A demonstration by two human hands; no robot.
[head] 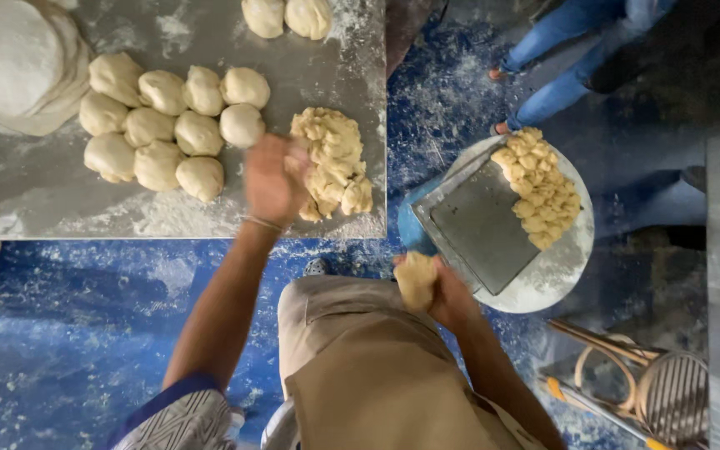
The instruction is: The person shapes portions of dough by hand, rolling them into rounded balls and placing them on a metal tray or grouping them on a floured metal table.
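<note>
My left hand (275, 179) is blurred over the floured metal table (35, 196), at the left side of a ragged heap of dough pieces (337, 158); whether it grips any dough cannot be made out. My right hand (447, 296) is below the table edge, closed around a lump of dough (417, 279). Several rounded dough balls (164, 125) lie in rows left of the heap, and two more dough balls (287, 17) sit at the table's far edge.
A large dough mound (10, 62) fills the table's top-left corner. A round white tray (543, 279) at right bears a metal plate (481, 225) and cut dough chunks (542, 196). A person's legs in jeans (572, 50) stand beyond. A wicker stool (635, 379) lies lower right.
</note>
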